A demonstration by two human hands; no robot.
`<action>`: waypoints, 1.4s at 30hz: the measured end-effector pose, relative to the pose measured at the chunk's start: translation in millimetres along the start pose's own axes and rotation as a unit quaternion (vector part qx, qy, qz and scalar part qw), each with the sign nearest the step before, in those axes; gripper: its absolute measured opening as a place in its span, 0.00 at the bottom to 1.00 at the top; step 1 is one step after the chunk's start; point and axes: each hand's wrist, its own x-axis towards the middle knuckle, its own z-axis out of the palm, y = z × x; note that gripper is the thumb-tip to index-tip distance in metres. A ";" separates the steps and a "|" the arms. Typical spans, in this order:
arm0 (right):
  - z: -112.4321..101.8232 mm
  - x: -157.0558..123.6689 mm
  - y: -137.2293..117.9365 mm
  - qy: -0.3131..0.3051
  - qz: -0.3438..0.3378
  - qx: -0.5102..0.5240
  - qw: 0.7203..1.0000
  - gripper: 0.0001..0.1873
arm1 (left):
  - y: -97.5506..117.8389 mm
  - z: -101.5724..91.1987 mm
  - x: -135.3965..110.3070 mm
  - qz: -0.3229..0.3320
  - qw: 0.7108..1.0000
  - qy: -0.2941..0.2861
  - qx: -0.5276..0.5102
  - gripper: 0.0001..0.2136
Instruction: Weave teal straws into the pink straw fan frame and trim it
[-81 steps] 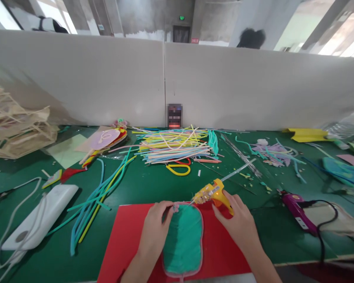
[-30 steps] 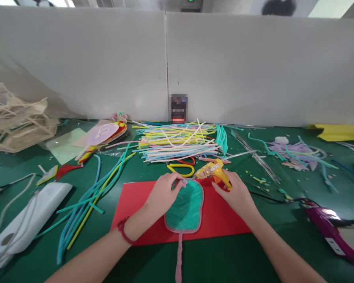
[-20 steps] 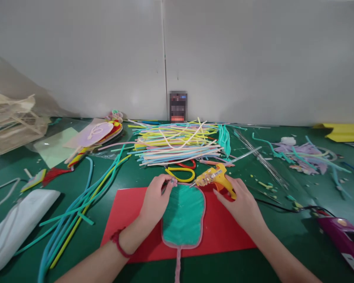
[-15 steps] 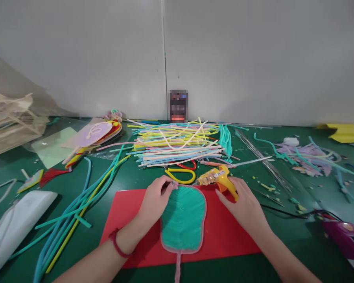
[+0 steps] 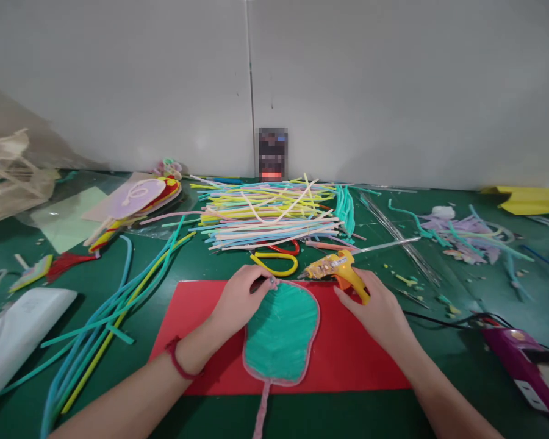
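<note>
A teal leaf-shaped piece (image 5: 281, 329) edged with pink fuzzy cord lies on a red sheet (image 5: 348, 360); its pink stem hangs toward me. My left hand (image 5: 240, 299) is closed in a pinch on the pink edging at the leaf's top left corner. My right hand (image 5: 379, 308) grips the handle of a yellow glue gun (image 5: 336, 270), whose nozzle points left toward the leaf's top edge, just short of it. A clear glue stick sticks out of the gun's back to the right.
A heap of coloured foam strips (image 5: 268, 213) lies behind the sheet, with yellow and red loops (image 5: 277, 262). Long teal and yellow strips (image 5: 114, 305) run at left beside a white device (image 5: 13, 341). A purple glue gun (image 5: 521, 366) lies at right. A white partition (image 5: 274, 85) backs the table.
The view has tilted down and shifted. The glue gun's nozzle drew slightly back from the leaf's top corner, while my left hand kept pinching that corner.
</note>
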 end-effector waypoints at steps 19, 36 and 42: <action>1.8 -3.6 -3.7 0.023 -0.076 0.035 0.996 0.22 | 0.5 2.2 -4.4 0.006 0.997 0.057 0.057 0.08; 1.0 -5.6 1.6 0.021 -0.087 0.031 0.995 0.20 | 3.1 0.5 -3.2 -0.023 0.998 0.054 0.008 0.08; -0.5 -6.0 2.6 0.014 -0.101 0.037 0.994 0.20 | 2.1 0.3 -3.0 -0.017 0.999 0.047 0.008 0.08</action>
